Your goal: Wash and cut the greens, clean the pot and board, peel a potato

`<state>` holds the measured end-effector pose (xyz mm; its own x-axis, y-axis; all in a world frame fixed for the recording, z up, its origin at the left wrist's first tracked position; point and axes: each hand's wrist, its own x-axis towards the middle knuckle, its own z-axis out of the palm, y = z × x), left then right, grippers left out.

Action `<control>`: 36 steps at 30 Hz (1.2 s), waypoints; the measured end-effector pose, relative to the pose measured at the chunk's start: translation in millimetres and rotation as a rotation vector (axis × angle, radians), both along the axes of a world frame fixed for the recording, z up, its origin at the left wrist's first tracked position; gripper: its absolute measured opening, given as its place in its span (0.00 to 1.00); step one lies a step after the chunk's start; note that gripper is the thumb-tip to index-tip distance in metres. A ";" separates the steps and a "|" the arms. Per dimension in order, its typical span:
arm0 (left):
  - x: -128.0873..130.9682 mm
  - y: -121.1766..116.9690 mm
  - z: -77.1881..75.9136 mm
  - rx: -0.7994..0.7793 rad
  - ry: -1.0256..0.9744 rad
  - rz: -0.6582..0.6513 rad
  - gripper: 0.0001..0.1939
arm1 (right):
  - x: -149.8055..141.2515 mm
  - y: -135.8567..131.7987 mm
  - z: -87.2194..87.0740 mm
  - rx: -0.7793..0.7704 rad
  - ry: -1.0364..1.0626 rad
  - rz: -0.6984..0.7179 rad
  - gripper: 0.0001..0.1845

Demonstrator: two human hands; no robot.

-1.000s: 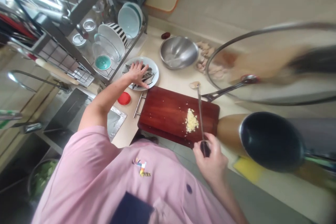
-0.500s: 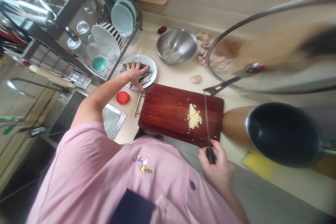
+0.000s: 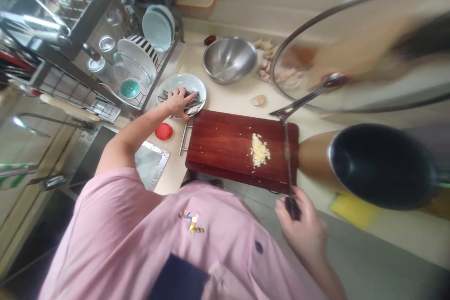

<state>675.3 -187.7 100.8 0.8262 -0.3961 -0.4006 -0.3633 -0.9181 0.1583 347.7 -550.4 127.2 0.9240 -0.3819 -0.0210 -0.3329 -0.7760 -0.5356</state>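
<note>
Gripping a long steel kitchen knife (image 3: 287, 159) by its dark handle, the person's right hand (image 3: 300, 227) is closed firmly around it, with the narrow blade lying along the right edge of a rectangular dark-red wooden cutting board (image 3: 225, 150). A small heap of pale-yellow minced garlic (image 3: 260, 150) is sitting on the board, just apart from the blade. The left hand (image 3: 179, 103) is spreading wide, pressing its open fingers onto slender dark-grey strips (image 3: 190, 98) on a round pale-blue ceramic plate (image 3: 186, 79). A round red plastic lid (image 3: 164, 131) is resting just left of the board on the cream worktop (image 3: 228, 98), near a brushed-steel mixing bowl (image 3: 230, 60). A black non-stick pan (image 3: 379, 166) is showing to the board's right, below a steel-rimmed glass pot lid (image 3: 351, 75).
</note>
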 end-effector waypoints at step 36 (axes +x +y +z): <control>-176.6 -215.5 -57.5 -0.769 -0.045 0.238 0.22 | -48.8 -48.0 -62.1 1.249 0.275 -0.207 0.24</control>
